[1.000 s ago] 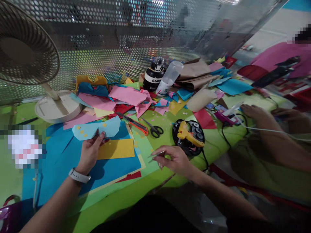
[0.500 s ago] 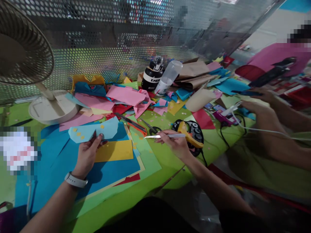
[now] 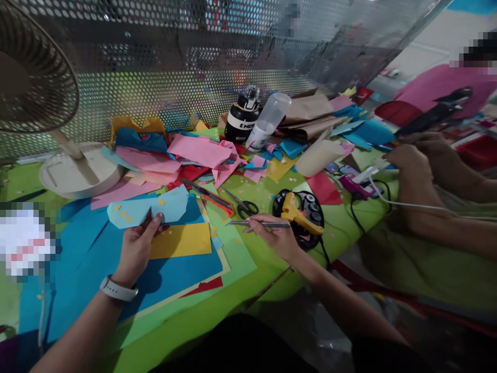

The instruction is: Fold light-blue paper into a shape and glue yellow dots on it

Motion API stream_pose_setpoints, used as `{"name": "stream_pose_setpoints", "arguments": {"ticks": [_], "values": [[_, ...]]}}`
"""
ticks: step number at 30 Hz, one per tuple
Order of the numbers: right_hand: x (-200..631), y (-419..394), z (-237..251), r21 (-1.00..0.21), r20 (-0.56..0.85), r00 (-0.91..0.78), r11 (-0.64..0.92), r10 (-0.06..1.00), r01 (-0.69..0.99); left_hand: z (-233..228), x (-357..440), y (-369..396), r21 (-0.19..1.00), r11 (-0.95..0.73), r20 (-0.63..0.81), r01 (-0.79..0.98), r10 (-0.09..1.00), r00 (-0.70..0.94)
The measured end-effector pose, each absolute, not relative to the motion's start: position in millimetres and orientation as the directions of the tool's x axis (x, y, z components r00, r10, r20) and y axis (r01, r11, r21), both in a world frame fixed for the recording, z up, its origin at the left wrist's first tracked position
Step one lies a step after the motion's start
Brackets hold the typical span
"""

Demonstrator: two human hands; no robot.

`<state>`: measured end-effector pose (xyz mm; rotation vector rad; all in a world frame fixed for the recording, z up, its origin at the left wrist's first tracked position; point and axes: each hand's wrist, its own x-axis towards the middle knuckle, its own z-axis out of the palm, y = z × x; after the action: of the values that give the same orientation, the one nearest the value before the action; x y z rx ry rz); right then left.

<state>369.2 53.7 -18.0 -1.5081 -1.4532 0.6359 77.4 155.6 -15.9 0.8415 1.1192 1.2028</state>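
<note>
My left hand (image 3: 140, 243) pinches a light blue paper cutout (image 3: 130, 206) by its lower middle, thumb on top. Small yellow paper pieces dot the cutout. Below it lie a yellow paper strip (image 3: 182, 241) and large dark blue sheets (image 3: 89, 274). A pair of slim metal tweezers (image 3: 267, 224) is held in my right hand (image 3: 275, 235), tips pointing left. Just beyond that hand are black-handled scissors (image 3: 246, 208) and an orange utility knife (image 3: 217, 201). A yellow glue gun (image 3: 301, 215) rests on a black round holder to its right.
A fan (image 3: 77, 171) stands at the left. Coloured paper scraps (image 3: 198, 150), a black bottle (image 3: 241, 119) and a clear-topped bottle (image 3: 272, 119) line the back by a perforated metal screen (image 3: 155, 88). At right, a co-worker's hands (image 3: 411, 160) are near a purple device (image 3: 357, 186).
My right hand has turned and lowered slightly, so the tweezers now lie flatter and show darker. The scissors are more exposed. My left hand keeps the cutout in about the same place.
</note>
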Motion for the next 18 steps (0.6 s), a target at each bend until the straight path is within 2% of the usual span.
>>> {"name": "stream_pose_setpoints", "arguments": {"ticks": [4,11,18], "values": [[368.4,60.0,-24.3,-0.862,0.236,0.194,0.113,0.952,0.495,-15.6,76.8,155.5,0.942,0.204,-0.212,-0.266,0.977,0.001],[366.7,58.9,-22.4,-0.762,0.384,0.080,0.267,0.920,0.590,-21.4,75.6,157.0,0.944,0.187,-0.192,-0.274,0.981,0.007],[366.0,57.2,-20.7,-0.727,0.403,0.042,0.292,0.914,0.621,-18.0,75.1,155.0,0.948,0.209,-0.212,-0.242,0.977,0.015]]}}
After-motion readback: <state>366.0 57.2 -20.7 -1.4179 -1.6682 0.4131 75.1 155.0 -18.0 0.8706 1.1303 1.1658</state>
